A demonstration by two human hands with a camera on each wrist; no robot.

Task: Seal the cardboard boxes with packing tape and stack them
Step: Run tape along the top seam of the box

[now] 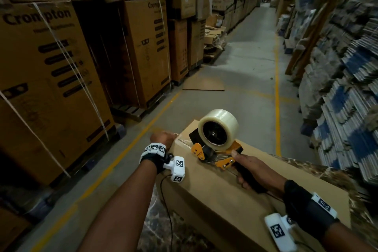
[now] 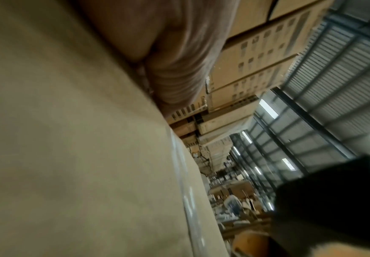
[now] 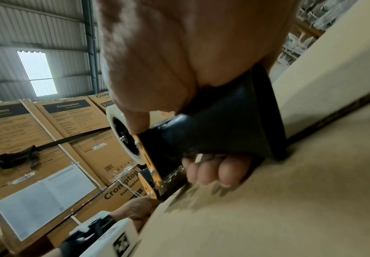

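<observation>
Now, right hand [image 1: 252, 170]: my grip is wrapped tight round the black handle of the tape dispenser [image 1: 216, 143], thumb forward against the orange frame, fingers curled underneath with the tips brushing the cardboard.
Right arm: reaching in from the lower right, wrist low over the box top, a black strap with a white tagged camera block on it.
Dispenser: nose down on the top face, orange side plates tilted toward my left, the clear tape roll [image 1: 218, 128] standing high above the frame.
Box [image 1: 235, 196]: long brown cardboard box lying on a dark marble-patterned surface [image 1: 319, 172], its far corner pointing down the aisle.
Tape strip [image 1: 182, 141]: a clear, shiny piece runs from the dispenser nose across to the far left edge of the box.
Left hand [image 1: 162, 139]: at that far left edge, back of the hand up, fingers folded over the corner where the strip ends; whether this grip pinches the tape or only presses it down, I cannot tell.
Left arm: stretched straight out from the lower middle, wrist camera hanging beside the box side wall, a thin black cable trailing below.
Left wrist view: blurred, mostly the box wall, with a glossy band of tape along the edge.
Around me: tall stacked Crompton cartons [image 1: 51, 67] on the left, grey floor [image 1: 251, 63] with yellow lines ahead.
</observation>
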